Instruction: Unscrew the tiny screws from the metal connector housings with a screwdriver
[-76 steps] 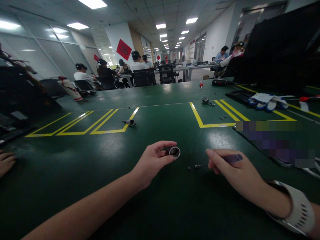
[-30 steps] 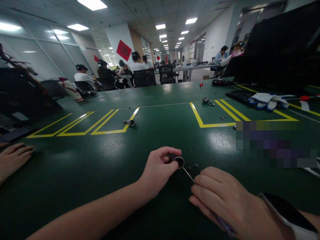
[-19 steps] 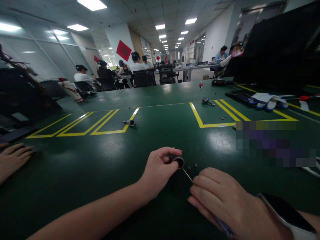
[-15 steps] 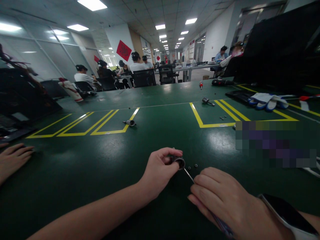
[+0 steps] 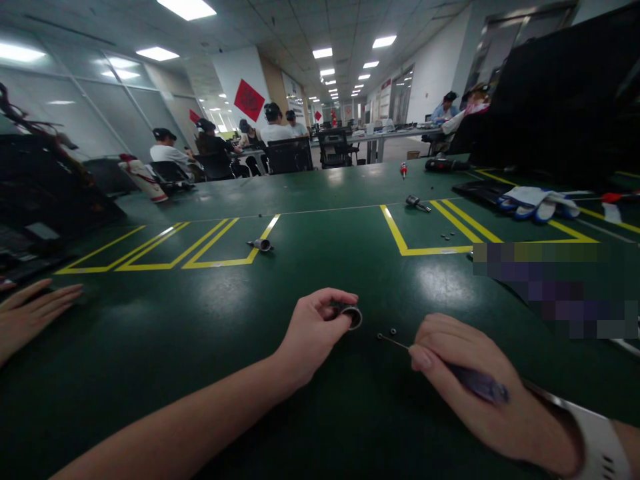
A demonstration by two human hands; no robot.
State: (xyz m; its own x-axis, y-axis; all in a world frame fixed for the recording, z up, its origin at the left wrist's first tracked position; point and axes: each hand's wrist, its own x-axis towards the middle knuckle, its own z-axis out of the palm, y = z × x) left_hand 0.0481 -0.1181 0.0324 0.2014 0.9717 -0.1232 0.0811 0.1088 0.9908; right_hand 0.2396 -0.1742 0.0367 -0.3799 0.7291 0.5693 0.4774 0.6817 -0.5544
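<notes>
Head view: your left hand (image 5: pixel 313 330) pinches a small metal ring (image 5: pixel 351 317) just above the green bench (image 5: pixel 200 313). Right hand (image 5: pixel 470 387) is closed on a purple screwdriver (image 5: pixel 475 383), tip right of the ring, near two loose nuts (image 5: pixel 393 331). Yellow tape boxes (image 5: pixel 200 247) beyond; office with seated workers behind.

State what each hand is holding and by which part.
The left hand pinches a small metal cylinder by its side, open end facing out. The right hand grips a thin screwdriver by its purple handle.
</notes>
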